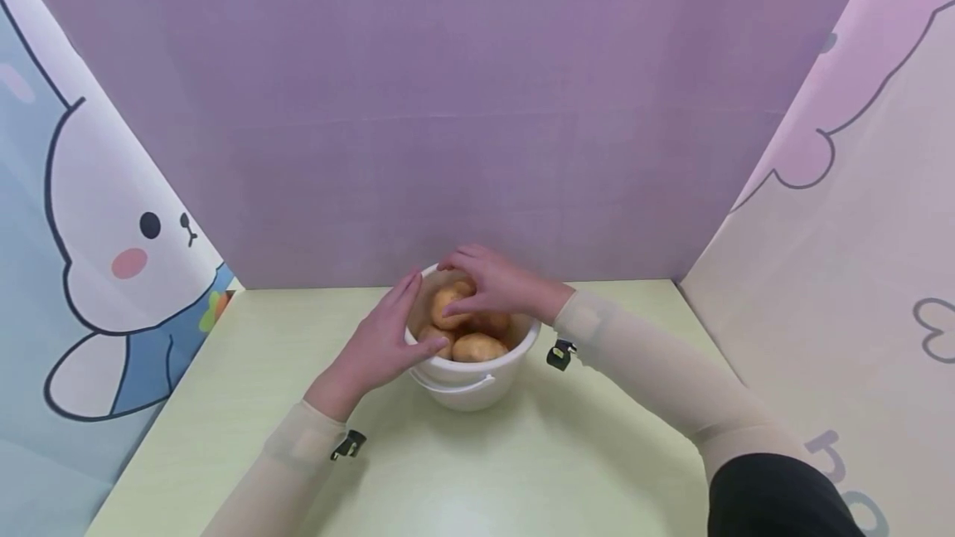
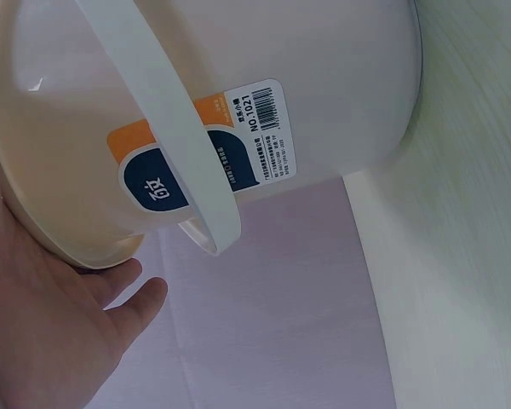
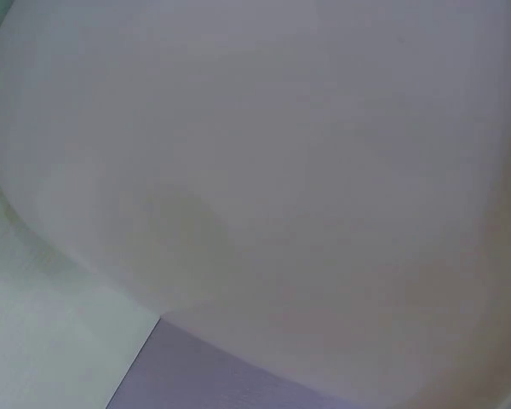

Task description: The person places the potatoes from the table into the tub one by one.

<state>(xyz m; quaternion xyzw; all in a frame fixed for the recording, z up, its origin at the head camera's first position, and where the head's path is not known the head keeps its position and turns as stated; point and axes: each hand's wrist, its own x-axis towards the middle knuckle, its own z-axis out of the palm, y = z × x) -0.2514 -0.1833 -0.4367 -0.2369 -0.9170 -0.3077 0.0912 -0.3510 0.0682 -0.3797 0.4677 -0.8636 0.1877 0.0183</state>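
A white bucket (image 1: 467,396) with a handle (image 1: 455,389) stands upright on the table, holding several light-brown potatoes (image 1: 479,348). At its left side, my left hand (image 1: 376,346) touches the rim, fingers extended along the outside and thumb reaching over the front edge. My right hand (image 1: 498,282) arches over the bucket's mouth from the right; its thumb overlaps an upper potato (image 1: 446,305), and its spread fingers are by the far rim. In the left wrist view, a label (image 2: 264,128) shows on the bucket's wall behind the handle. Bucket wall (image 3: 255,170) fills most of the right wrist view.
The pale yellow-green table (image 1: 462,487) carries the bucket near its back edge. Behind rises a purple backdrop (image 1: 448,106). Printed panels flank both sides, one with a cartoon animal (image 1: 127,214) on the left, the other a pink-and-cream panel (image 1: 843,255).
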